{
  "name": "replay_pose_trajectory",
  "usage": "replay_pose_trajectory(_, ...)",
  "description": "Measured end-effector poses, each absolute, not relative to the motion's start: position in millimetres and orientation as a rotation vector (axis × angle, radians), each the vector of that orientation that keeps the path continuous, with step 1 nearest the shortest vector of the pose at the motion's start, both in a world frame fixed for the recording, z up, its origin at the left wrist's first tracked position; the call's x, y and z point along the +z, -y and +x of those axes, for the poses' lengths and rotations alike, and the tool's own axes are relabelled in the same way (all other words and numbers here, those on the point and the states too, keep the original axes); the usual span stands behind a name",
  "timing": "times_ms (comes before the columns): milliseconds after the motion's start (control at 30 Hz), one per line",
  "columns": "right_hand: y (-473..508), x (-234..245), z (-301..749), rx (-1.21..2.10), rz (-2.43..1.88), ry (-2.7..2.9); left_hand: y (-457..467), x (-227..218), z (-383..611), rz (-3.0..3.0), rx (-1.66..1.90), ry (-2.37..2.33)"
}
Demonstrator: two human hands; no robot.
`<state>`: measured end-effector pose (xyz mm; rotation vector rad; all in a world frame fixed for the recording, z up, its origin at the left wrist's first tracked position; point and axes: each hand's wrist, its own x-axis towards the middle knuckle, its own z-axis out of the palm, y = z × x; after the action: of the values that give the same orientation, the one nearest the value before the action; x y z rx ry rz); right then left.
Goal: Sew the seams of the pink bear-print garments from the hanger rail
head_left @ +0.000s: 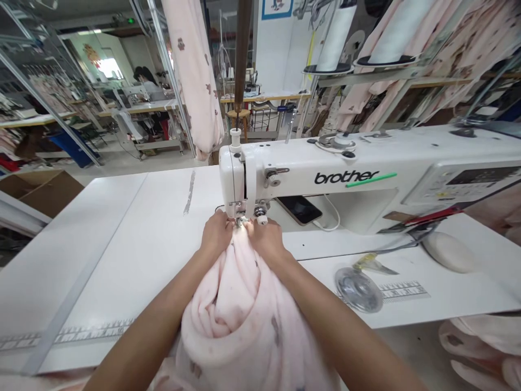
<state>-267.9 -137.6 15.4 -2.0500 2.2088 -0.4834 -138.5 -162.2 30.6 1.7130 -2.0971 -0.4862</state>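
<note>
A white sewing machine (285, 179) marked "brother" stands across the table. Pale pink fleece fabric (240, 315) with small grey-brown prints runs from my lap up to its lit needle and presser foot. Just left of the needle, my left hand (217, 231) is closed on the fabric's edge, fingertips close to the foot. My right hand (265, 236) grips the fabric on the other side, its fingers partly hidden below the machine head. The fabric hangs bunched in folds between my forearms.
A phone (299, 209) with a white cable lies under the machine arm. To the right are a clear round container (358, 289), small snips (374, 263) and a pale rounded object (448, 251). A cardboard box (44, 193) stands left; thread cones (336, 38) rise behind.
</note>
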Motion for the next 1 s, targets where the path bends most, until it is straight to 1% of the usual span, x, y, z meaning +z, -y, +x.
replay_pose_trajectory(233, 137, 21, -265, -0.477, -2.035, -2.159, 158, 36, -134, 1.648, -0.506, 2.146)
replay_pose_trajectory(633, 125, 24, -290, -0.709, -2.006, -1.839, 162, 40, -130, 1.569, -0.704, 2.072)
replay_pose_trajectory(1000, 127, 24, -287, -0.655, -1.931, -1.902, 166, 38, -126, 1.533, -0.775, 2.081)
